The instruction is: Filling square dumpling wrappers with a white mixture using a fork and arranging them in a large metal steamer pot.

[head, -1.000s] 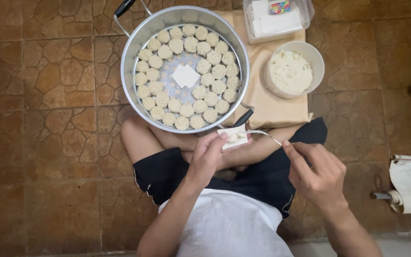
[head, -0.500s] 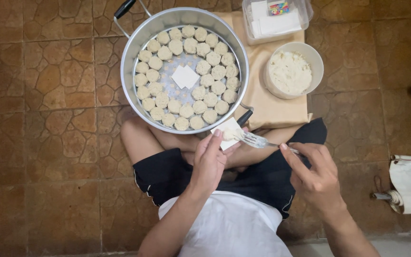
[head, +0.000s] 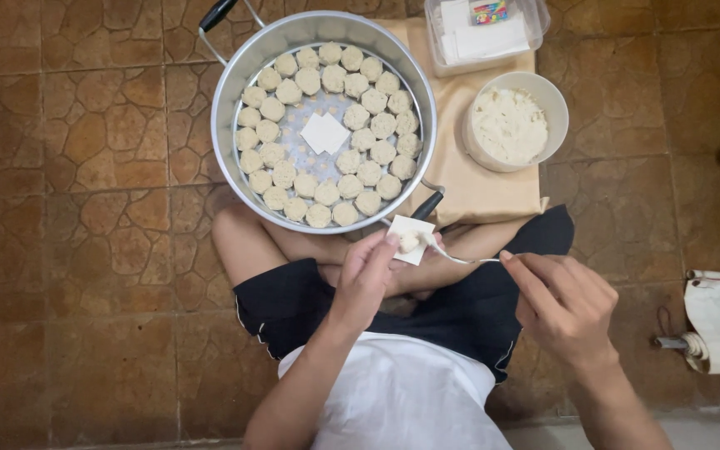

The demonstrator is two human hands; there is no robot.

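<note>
The left hand pinches a square white wrapper over the person's lap, just below the steamer pot on the floor. The right hand has its grip closed on a spoon, its tip pressing filling onto the wrapper. Two rings of finished dumplings nearly fill the pot; the centre stays bare. The bowl of filling looks well stocked.

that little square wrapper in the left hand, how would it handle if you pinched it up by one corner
The wrapper looks thin and flat, so it would probably flop and fold. It lies supported across the fingers of the left hand, which suggests it cannot hold its shape alone. The blob of filling on it, pressed by the spoon in the right hand, would likely slide or weigh it down.
</note>
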